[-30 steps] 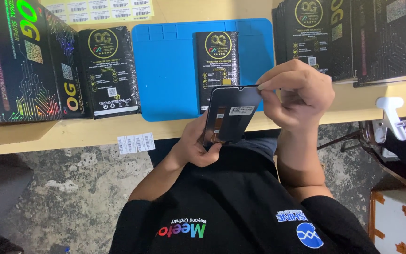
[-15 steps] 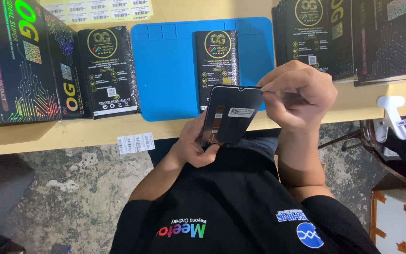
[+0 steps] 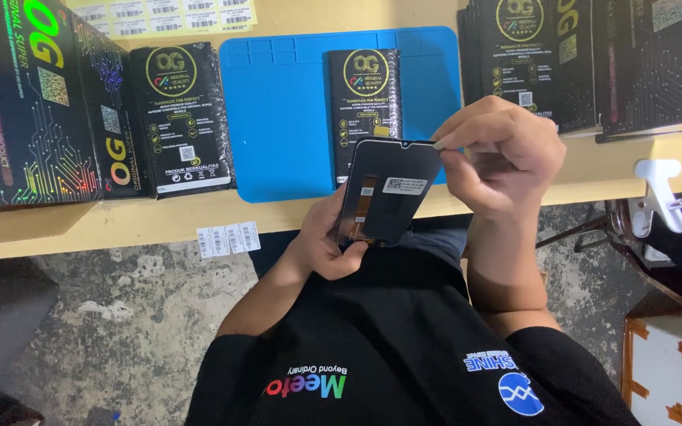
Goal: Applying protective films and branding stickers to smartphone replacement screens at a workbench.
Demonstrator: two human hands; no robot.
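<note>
My left hand point(image 3: 329, 241) is grasping a black phone screen panel point(image 3: 388, 189) by its lower edge and holds it tilted above the tabletop point(image 3: 159, 217) edge, its back side with a white sticker facing me. My right hand point(image 3: 499, 154) is clenched, and its fingertips point(image 3: 445, 142) pinch the top corner of the panel. Behind it a blue work mat point(image 3: 286, 118) carries one black packet point(image 3: 369, 91).

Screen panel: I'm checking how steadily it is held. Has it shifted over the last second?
No. The screen panel still overlaps the blue mat at the same spot on its lower edge, in the left hand grip.
</note>
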